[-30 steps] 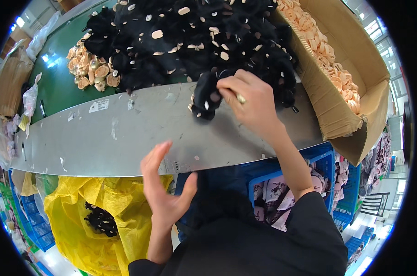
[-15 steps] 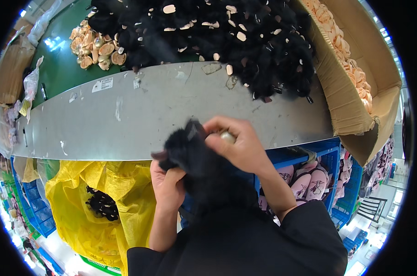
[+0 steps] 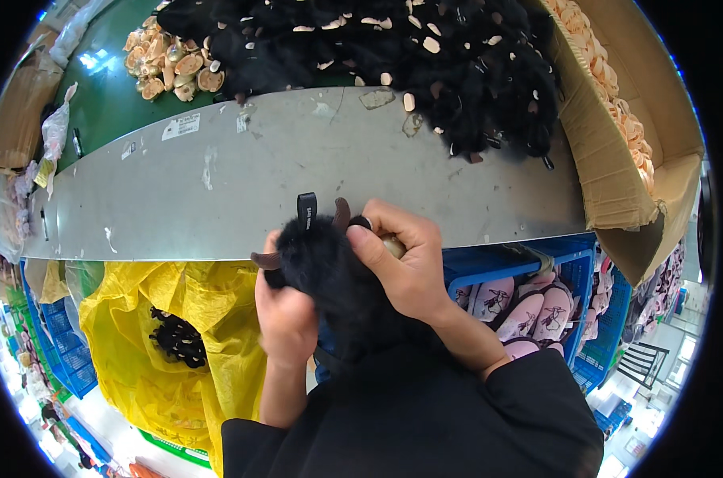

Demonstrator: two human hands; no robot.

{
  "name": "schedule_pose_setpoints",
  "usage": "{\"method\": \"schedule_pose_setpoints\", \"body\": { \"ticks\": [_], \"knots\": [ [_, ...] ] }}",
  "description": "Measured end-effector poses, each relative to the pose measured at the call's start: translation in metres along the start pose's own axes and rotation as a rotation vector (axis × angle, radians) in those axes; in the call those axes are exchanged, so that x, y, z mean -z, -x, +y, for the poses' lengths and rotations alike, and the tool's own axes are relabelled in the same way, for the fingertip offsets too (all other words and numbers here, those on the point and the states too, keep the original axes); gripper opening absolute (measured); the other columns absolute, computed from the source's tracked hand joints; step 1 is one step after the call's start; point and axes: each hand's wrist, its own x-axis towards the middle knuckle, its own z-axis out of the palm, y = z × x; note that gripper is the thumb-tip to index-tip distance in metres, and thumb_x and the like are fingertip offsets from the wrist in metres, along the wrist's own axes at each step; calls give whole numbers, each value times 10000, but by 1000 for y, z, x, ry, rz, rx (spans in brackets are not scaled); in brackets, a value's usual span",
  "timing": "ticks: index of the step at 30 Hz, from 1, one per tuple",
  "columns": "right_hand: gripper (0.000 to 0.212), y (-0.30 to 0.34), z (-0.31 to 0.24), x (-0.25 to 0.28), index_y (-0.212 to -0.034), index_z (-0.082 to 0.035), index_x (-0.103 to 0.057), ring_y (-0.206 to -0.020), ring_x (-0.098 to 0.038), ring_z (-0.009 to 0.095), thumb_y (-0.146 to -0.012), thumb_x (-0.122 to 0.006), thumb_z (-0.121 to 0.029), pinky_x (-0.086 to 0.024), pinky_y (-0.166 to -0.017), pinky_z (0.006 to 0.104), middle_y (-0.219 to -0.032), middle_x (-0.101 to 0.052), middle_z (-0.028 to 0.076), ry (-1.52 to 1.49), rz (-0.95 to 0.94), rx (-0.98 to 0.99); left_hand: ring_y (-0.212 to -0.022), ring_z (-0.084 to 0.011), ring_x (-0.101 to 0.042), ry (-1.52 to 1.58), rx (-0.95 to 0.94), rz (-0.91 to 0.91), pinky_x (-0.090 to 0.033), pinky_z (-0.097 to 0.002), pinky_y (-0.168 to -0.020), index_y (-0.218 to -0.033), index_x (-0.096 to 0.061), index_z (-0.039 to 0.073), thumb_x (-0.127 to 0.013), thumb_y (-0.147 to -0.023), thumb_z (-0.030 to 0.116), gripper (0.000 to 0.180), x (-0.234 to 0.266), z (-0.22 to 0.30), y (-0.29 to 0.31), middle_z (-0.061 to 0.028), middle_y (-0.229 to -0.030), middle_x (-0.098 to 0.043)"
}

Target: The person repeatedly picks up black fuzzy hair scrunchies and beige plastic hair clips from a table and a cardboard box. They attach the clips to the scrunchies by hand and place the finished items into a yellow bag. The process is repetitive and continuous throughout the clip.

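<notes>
A black furry plush piece (image 3: 318, 255) is held up between my hands at the table's near edge. Two brown horns and a black fabric loop label stick out of its top. My left hand (image 3: 288, 323) grips its left side, slightly blurred, beside the left horn. My right hand (image 3: 405, 259) pinches the right side just below the right horn. A small shiny pale-gold rounded piece (image 3: 392, 245) is tucked inside that same hand, partly covered by the fingers. The plush's lower part merges with my dark clothing, so its end cannot be made out.
A heap of similar black plush pieces (image 3: 361, 48) covers the back of the metal table (image 3: 258, 167). Peach and gold cup-shaped pieces (image 3: 174, 68) lie left of it; more fill the cardboard box (image 3: 597, 151) at right. A yellow bag (image 3: 126, 319) and a blue crate (image 3: 489, 271) of pink slippers stand below.
The plush has been turned so its label and both horns stand up in plain sight. My left hand has shifted up along its side; my right hand still keeps the gold piece.
</notes>
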Motion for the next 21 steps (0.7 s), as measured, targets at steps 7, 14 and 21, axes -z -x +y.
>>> {"method": "schedule_pose_setpoints", "body": {
  "ticks": [7,14,21],
  "knots": [
    [256,12,6,-5,-738,-19,-489,-594,-342,103,-918,-650,-104,-295,-544,284,-679,-401,21,-41,-82,278,-953,-135,-553,-753,-271,139,-446,-259,-847,-1189,-510,51,-719,-779,-4,464,7,-11,-18,-41,-1053,-546],
    [262,12,7,-2,-705,-34,-505,-550,-381,199,-867,-698,-105,-314,-509,320,-664,-409,69,120,54,270,-1103,-215,-529,-750,-586,-79,-394,-390,-1038,-1288,-485,-54,-559,-948,328,516,22,-11,15,-143,-1202,-545],
    [134,22,-1,-17,-730,-77,-615,-544,-544,218,-755,-744,-105,-377,-452,300,-721,-579,55,509,-55,745,-1083,-187,-574,-356,85,-164,-444,-325,-964,-1332,-484,-76,-671,-798,636,910,19,-16,33,-99,-1190,-577]
  ]
}}
